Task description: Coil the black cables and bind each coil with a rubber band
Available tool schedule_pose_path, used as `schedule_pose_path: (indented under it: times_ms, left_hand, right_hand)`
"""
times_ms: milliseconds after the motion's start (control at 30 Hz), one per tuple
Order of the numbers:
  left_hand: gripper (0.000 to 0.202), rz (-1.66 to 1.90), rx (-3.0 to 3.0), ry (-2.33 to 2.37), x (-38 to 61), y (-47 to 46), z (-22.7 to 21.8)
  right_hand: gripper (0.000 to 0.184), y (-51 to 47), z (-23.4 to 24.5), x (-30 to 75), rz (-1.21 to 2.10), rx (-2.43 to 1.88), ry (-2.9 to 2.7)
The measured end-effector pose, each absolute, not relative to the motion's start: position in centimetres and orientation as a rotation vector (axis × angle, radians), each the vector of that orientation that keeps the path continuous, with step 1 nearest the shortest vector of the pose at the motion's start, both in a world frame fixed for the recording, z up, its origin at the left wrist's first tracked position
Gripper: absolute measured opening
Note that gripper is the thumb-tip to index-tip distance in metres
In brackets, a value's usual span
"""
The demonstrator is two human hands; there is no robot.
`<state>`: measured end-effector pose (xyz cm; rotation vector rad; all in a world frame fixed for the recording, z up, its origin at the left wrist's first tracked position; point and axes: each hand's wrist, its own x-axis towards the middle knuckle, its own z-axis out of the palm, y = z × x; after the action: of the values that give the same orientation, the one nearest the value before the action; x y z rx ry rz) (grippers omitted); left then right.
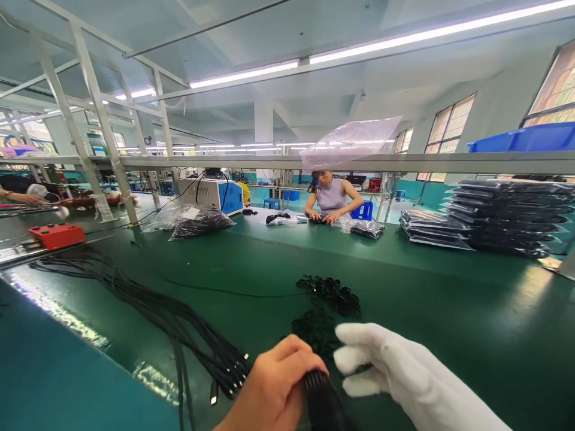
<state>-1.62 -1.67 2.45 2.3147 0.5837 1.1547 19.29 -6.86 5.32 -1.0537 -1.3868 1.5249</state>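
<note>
Bundle of black cables [327, 404] pinched in the left hand [281, 380], bare, grip closed round it at the bottom of view. Right hand [390, 362], white-gloved, just beside; grip spread, nothing visible in it. Risk, by my reckoning: strands sliding out of line should the left grip slacken, the bundle's lower part being out of sight. Loose cables [179, 314] lie with metal-tipped ends near the left wrist; an arm sweeping that way might snag them. Dark loops [332, 293] sit in two heaps beyond the hands, easily scattered by a brushing glove. Worktop [449, 299] green, glossy, glare toward the right. Across it, a co-worker [335, 194] handles something dark; bagged stacks [498, 218] at right. Room bright, strip lights [251, 73] overhead, windows [449, 123] along the right.
</note>
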Motion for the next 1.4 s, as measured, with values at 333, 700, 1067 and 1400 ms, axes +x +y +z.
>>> schedule_pose_path:
  times_ms: [333,700,1067,1400]
  left_hand:
    - [0.027,0.931,2.079,0.828,-1.5,-1.0,3.4]
    - [0.037,0.737,2.108,1.194,-0.8,-0.9,4.7]
    - [0.023,0.647,1.643,1.37,0.9,-0.4,3.1]
    - [0.02,0.675,1.97,1.426,0.2,-1.1,2.7]
  right_hand:
    - [0.063,-3.3,3.0,14.8,1.567,-0.942,-1.547]
    - [0.045,-2.6,0.7,14.8,2.041,-0.644,-1.033]
    - [0.036,-3.0,-0.2,13.7,1.964,-0.755,-1.027]
    - [0.012,-3.6,0.3,12.7,1.912,-0.912,-1.057]
